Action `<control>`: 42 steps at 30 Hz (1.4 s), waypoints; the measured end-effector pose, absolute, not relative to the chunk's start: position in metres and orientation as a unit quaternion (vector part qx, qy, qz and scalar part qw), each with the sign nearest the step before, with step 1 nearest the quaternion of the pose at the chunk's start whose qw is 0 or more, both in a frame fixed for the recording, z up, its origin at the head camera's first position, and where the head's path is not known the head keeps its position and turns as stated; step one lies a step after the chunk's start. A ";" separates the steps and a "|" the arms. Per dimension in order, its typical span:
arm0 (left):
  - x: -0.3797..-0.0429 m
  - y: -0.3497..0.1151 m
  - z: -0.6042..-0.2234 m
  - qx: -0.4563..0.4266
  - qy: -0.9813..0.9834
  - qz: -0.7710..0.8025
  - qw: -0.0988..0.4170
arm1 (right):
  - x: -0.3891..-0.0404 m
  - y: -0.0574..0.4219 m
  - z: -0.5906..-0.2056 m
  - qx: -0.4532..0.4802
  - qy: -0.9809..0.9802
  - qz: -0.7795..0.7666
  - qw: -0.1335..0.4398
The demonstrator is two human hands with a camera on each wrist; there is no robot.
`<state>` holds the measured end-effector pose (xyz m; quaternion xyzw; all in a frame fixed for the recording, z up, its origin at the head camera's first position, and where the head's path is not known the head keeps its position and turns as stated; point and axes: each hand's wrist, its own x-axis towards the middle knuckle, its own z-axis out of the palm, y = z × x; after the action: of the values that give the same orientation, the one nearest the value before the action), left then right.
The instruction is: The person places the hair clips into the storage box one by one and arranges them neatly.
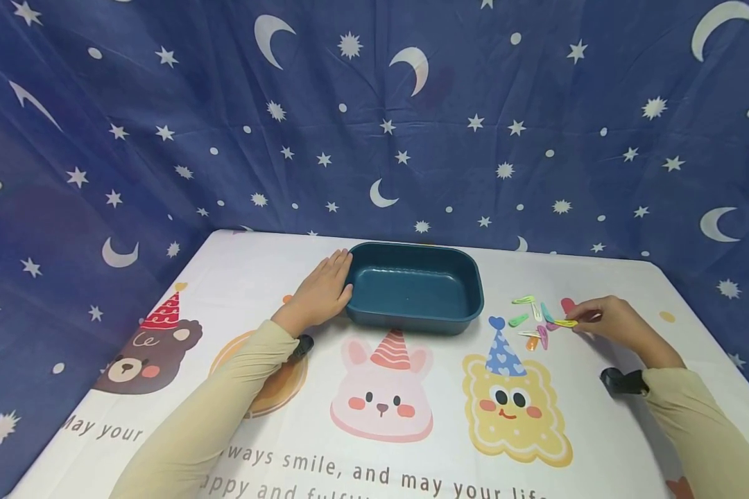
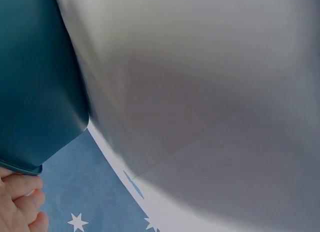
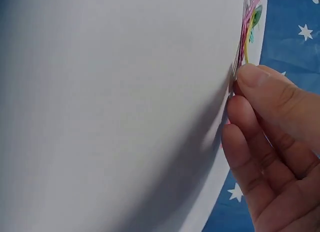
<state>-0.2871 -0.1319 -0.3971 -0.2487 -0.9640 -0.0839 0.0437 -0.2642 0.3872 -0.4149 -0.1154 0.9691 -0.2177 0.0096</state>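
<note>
A dark teal rectangular basin (image 1: pixel 412 322) stands toward the back of the table. My left hand (image 1: pixel 320 291) rests against its left end, fingers extended along the rim; in the left wrist view the fingertips (image 2: pixel 27 184) show right at the rim. To the right lies a loose group of colourful snap hair clips, among them a green clip (image 1: pixel 519 320), an orange clip (image 1: pixel 532 343) and a pink clip (image 1: pixel 542 337). Between thumb and fingertips, my right hand (image 1: pixel 612 320) pinches a yellow hair clip (image 1: pixel 565 323) at the group's right side. The right wrist view shows this yellow clip (image 3: pixel 247 47) edge-on.
A white printed tablecloth (image 1: pixel 449 423) with cartoon figures and lettering covers the table. Behind and beside it hangs a blue curtain (image 1: pixel 324 180) with moons and stars. A black wrist camera (image 1: pixel 621 382) sits at the right cuff.
</note>
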 end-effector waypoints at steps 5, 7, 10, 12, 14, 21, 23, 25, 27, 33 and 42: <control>-0.287 -0.133 -0.397 -0.250 -0.964 -0.083 0.045 | -0.266 0.395 -0.419 -0.122 0.963 -0.240 0.016; -0.287 -0.132 -0.397 -0.250 -0.964 -0.084 0.044 | -0.267 0.397 -0.420 -0.114 0.961 -0.250 0.026; -0.286 -0.132 -0.396 -0.248 -0.964 -0.086 0.040 | -0.267 0.400 -0.420 -0.099 0.957 -0.268 0.050; -0.286 -0.132 -0.396 -0.246 -0.965 -0.085 0.039 | -0.268 0.401 -0.419 -0.084 0.953 -0.283 0.071; -0.287 -0.132 -0.396 -0.246 -0.965 -0.085 0.038 | -0.267 0.402 -0.418 -0.069 0.947 -0.299 0.094; -0.287 -0.132 -0.397 -0.247 -0.965 -0.081 0.035 | -0.269 0.404 -0.417 -0.058 0.924 -0.354 0.134; -0.287 -0.132 -0.397 -0.247 -0.965 -0.081 0.035 | -0.270 0.404 -0.417 -0.059 0.924 -0.351 0.138; -0.287 -0.132 -0.396 -0.247 -0.965 -0.082 0.036 | -0.272 0.404 -0.417 -0.059 0.927 -0.344 0.139; -0.287 -0.132 -0.396 -0.246 -0.965 -0.082 0.038 | -0.273 0.403 -0.418 -0.060 0.930 -0.335 0.137; -0.288 -0.133 -0.396 -0.244 -0.966 -0.081 0.040 | -0.275 0.401 -0.417 -0.059 0.937 -0.317 0.133; -0.289 -0.133 -0.397 -0.242 -0.967 -0.078 0.033 | -0.275 0.398 -0.419 -0.041 0.945 -0.300 0.121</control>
<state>-0.2886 -0.1325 -0.3970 -0.2415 -0.9667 -0.0782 0.0325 -0.2750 0.3983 -0.4189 -0.0414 0.9453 -0.3001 0.1207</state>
